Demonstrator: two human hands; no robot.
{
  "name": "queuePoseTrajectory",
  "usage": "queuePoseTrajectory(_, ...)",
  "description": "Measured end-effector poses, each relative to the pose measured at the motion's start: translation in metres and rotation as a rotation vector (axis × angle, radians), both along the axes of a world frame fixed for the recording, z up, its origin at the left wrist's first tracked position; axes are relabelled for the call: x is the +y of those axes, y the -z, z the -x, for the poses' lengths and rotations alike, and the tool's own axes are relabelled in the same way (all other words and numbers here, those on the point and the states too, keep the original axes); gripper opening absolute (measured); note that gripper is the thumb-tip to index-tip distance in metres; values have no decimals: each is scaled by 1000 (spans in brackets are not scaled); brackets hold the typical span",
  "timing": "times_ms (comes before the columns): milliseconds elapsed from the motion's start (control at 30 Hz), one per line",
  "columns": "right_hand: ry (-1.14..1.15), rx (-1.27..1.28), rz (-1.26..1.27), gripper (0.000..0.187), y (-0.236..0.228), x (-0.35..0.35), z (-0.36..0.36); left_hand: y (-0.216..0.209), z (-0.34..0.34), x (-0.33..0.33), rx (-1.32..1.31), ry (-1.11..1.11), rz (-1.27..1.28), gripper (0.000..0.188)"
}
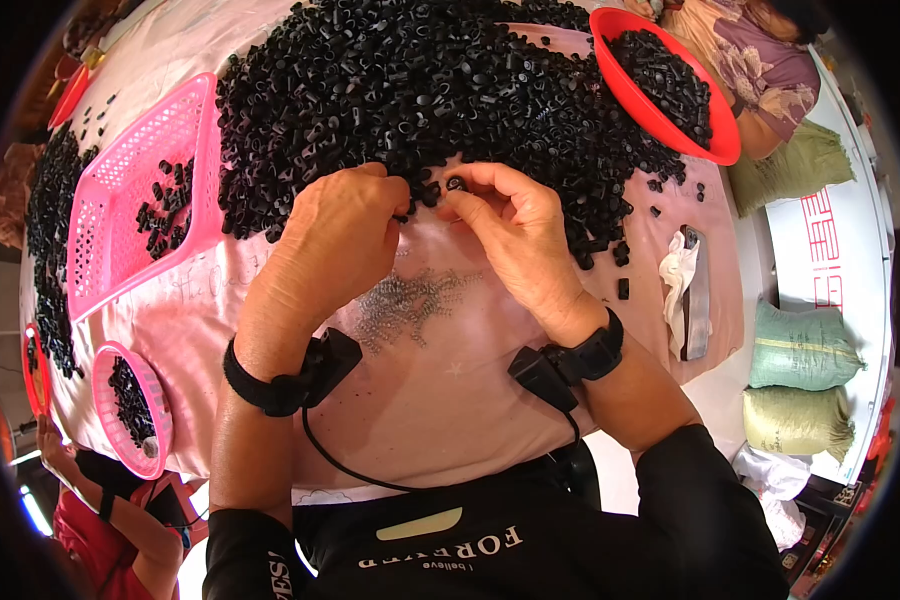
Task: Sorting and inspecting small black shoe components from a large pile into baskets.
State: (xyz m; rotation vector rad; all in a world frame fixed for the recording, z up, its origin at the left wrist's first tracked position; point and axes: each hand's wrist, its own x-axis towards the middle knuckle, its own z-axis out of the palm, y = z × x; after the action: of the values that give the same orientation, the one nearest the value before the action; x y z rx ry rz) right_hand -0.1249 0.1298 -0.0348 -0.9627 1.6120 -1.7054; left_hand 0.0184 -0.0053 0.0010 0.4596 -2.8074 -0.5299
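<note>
A large heap of small black plastic parts (370,90) spreads over the far part of the pink-covered table. At its near edge my right hand (520,225) pinches one small round black part (456,184) between thumb and forefinger. My left hand (345,225) is just to the left, its fingers curled closed with the tips turned away from view. Something dark shows by those fingertips, but whether it is held is hidden. On the cloth between my wrists lies a scatter of tiny silvery metal pieces (405,305).
A pink rectangular basket (210,150) with several black parts stands at the left, and a round pink basket (160,460) nearer. A red basin (725,145) of parts is far right, beside another person (750,60). A white cloth (678,270) lies right; sacks (805,345) sit beyond. Cables hang from my wrist straps.
</note>
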Motion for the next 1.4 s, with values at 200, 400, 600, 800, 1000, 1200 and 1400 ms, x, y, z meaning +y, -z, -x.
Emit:
queuePoseTrajectory(200, -56, -30, -39, 19, -1, 2, -1, -13, 1, -3, 182, 7, -174, 12)
queuePoseTrajectory(400, -93, 28, -59, 21, 2, 3, -1, -15, 11, 8, 271, 26, -307, 13)
queuePoseTrajectory(600, -78, -38, -54, 15, -3, 3, -3, -12, 14, 8, 315, 73, -269, 19)
queuePoseTrajectory(800, -117, -52, -107, 19, -6, 4, 0, -14, 16, 12, 305, 84, -234, 25)
queuePoseTrajectory(1000, -92, -264, -22, 14, -7, 3, 0, -12, 17, 19, 324, 84, -185, 29)
queuePoseTrajectory(1200, -75, -341, -4, 17, -8, 5, 2, -17, 18, 25, 296, 61, -138, 37)
queuePoseTrajectory(1400, -66, -395, 53, 18, -5, 3, 2, -8, 22, 26, 323, 54, -34, 43)
